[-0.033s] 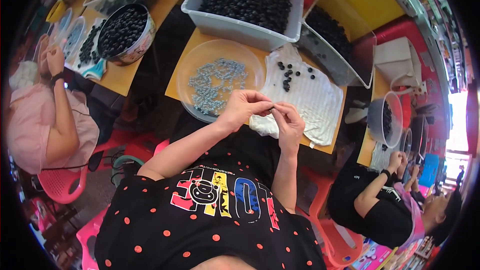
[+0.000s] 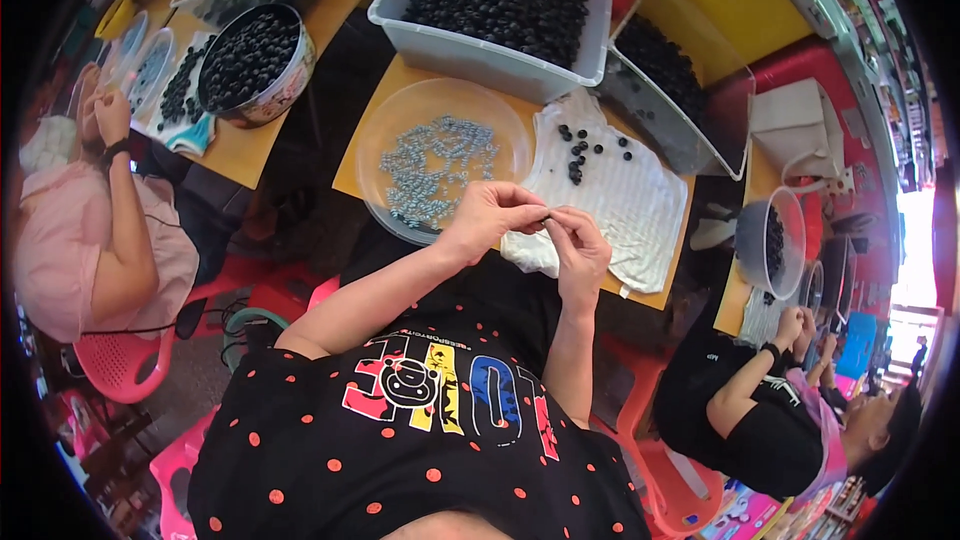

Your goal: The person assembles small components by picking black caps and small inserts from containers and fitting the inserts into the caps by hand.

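Left hand (image 2: 488,218) and right hand (image 2: 582,245) both pinch one small dark piece (image 2: 547,219), fingertips meeting over the cloth's (image 2: 622,215) near-left edge. Black pieces (image 2: 576,152) on cloth. Basin (image 2: 515,140) of blue-grey bits left of cloth, bin (image 2: 480,62) of black pieces behind. Shirt (image 2: 430,455) before cloth: big multicolour lettering, small white text line above.
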Demonstrator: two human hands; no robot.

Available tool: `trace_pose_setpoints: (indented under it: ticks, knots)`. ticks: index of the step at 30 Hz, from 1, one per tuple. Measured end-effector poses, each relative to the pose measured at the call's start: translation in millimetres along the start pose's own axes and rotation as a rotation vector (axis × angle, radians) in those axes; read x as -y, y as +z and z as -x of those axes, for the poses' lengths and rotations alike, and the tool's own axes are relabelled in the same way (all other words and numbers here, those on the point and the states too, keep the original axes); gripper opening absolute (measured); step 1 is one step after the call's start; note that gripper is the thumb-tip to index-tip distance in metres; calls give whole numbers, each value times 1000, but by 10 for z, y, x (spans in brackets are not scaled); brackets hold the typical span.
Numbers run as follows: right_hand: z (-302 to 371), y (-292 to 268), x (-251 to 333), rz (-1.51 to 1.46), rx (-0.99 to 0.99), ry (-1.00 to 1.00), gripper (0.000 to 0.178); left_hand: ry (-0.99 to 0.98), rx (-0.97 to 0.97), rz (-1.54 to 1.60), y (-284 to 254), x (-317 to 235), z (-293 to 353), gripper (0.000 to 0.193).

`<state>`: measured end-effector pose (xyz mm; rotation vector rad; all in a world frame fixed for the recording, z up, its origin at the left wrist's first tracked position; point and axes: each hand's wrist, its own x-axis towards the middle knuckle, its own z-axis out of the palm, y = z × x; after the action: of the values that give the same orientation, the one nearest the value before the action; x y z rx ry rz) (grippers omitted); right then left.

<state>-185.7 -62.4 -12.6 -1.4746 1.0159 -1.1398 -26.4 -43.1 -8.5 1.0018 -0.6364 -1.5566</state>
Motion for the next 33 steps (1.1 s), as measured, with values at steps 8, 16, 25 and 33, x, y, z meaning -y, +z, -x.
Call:
trace_pose_setpoints:
  ticks: [8, 16, 25, 33]
  knots:
    - [169, -35, -75, 81, -53, 100, 11, -63, 19, -46, -12, 113, 92, 15]
    - [241, -131, 22, -98, 64, 265, 14, 132, 120, -472, 12, -57, 292, 14]
    - [-306, -529, -248, 354, -97, 195, 9, 387, -190, -466, -506, -565, 391, 12]
    - [-614, -32, 6, 871, -55, -418, 15, 147, -293, 226, -904, -475, 475, 15]
